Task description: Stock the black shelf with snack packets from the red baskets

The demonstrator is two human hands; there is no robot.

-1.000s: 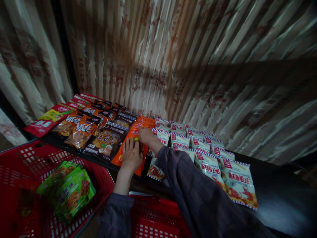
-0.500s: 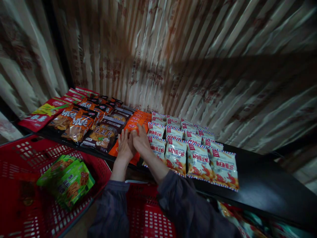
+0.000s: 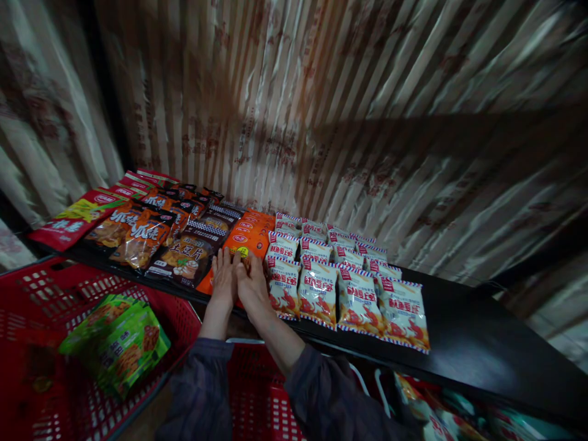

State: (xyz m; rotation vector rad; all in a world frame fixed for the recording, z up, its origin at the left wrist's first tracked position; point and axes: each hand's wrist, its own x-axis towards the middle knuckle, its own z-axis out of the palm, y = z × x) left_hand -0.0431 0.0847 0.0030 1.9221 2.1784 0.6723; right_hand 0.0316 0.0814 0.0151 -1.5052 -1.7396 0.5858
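My left hand [image 3: 224, 278] and my right hand [image 3: 252, 286] lie side by side on the orange bags [image 3: 248, 236], fingers extended and palms down on the lower part of the front bag. Neither hand grips anything. Left of them are brown potato-chip bags [image 3: 184, 254], one almost beside my left fingers. Several white bags with striped edges [image 3: 316, 293] stand in rows just right of my right hand.
The black shelf [image 3: 463, 331] runs to the right. Orange-black bags [image 3: 142, 236] and red bags [image 3: 76, 220] sit at its left. Below are a red basket [image 3: 184, 306] with green bags [image 3: 128, 349], another red basket [image 3: 257, 392], and more bags [image 3: 427, 410] lower right.
My hands have slid down the orange bag toward the shelf's front edge and flattened, uncovering its upper part. The whole view has shifted slightly.
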